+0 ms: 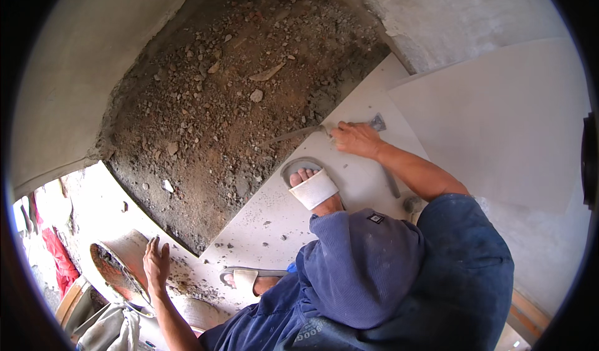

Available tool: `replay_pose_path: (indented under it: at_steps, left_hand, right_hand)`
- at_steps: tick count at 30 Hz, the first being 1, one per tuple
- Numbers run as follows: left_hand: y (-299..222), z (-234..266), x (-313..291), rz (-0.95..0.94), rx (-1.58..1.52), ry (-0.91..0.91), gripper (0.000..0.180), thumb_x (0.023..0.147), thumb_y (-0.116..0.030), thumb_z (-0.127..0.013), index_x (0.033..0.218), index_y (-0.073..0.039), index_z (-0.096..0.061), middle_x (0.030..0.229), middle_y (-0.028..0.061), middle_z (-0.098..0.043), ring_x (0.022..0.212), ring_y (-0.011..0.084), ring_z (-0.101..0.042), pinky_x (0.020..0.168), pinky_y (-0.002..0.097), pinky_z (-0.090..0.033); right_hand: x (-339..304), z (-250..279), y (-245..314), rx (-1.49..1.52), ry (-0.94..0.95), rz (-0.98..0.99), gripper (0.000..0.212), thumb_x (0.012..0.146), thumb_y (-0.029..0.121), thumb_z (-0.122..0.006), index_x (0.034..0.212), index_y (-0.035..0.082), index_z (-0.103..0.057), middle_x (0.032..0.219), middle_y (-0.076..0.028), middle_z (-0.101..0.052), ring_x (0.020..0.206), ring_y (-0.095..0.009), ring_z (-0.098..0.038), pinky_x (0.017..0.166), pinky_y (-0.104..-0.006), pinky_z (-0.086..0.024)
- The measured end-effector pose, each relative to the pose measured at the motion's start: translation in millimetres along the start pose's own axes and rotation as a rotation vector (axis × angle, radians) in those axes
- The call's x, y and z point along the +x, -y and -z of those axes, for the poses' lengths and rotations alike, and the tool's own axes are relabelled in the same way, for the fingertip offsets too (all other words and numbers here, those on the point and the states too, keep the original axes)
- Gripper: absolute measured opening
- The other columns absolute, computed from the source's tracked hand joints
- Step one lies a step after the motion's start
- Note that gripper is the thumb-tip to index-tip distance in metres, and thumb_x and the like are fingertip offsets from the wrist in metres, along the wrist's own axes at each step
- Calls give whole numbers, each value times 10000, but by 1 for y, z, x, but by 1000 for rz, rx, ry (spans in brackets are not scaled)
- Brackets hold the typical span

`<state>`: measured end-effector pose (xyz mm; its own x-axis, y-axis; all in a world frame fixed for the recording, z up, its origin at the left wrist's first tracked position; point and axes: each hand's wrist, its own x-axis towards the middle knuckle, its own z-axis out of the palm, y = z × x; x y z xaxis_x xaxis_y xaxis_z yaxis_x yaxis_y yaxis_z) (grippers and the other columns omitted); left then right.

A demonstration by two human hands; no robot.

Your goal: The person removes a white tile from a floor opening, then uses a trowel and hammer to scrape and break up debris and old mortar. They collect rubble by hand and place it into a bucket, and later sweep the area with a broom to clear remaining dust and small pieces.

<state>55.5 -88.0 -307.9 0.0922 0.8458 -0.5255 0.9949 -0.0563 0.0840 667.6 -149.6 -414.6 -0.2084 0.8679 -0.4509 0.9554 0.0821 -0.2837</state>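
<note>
Navy clothing [368, 276], cropped below | left hand [157, 267] unclenched by bucket [126, 249] | right hand [357, 139] by blurred strip [292, 135], can't tell whether gripping

Hands [357, 140] wide apart, bucket [129, 247], rubble [206, 111]

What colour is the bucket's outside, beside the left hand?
The bucket is off-white outside, seen best in the head view.

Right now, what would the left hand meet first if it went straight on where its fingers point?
Beyond the left hand, probably the rubble bed, across a strip of white floor; hand height is unclear.
</note>
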Motion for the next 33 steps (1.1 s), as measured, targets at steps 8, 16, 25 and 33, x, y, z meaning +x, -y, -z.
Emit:
replay_pose_path:
  at_steps: [8, 16, 25, 33]
  left_hand:
    - [11, -5, -5, 6, -28, -18, 425, 924, -264, -560, 1216, 45, -565, 1254, 226, -574, 1158, 385, -554, 994, 427, -431]
    - [-6, -12, 6, -69, -61, -46, 386, 914, -274, -579, 1215, -33, -592, 1175, 193, -617, 1081, 379, -582, 921, 416, -469]
    - [-10, -34, -12, -55, -76, -84, 264, 920, -265, -551, 1094, -81, -626, 1041, 145, -643, 949, 358, -620, 814, 446, -500]
    - [48, -115, -97, 564, -70, 89, 559, 980, -486, -369, 1258, -21, -507, 1213, 242, -573, 1117, 374, -568, 933, 479, -458]
  right_hand:
    - [-7, 25, -72, 123, -406, -526, 256, 829, 275, -557, 998, 84, -571, 959, -175, -652, 874, -386, -637, 764, -477, -503]
    - [42, 23, -61, 400, -560, -675, 373, 849, 347, -603, 1042, 28, -589, 961, -252, -649, 903, -442, -615, 794, -508, -472]
    - [133, 12, -84, 984, -472, -630, 375, 860, 327, -654, 1043, 5, -598, 809, -93, -602, 663, -179, -593, 582, -316, -481]
    - [148, -13, -96, 781, -421, -587, 491, 926, 356, -589, 1217, -39, -574, 1028, -129, -641, 905, -205, -613, 820, -331, -475]
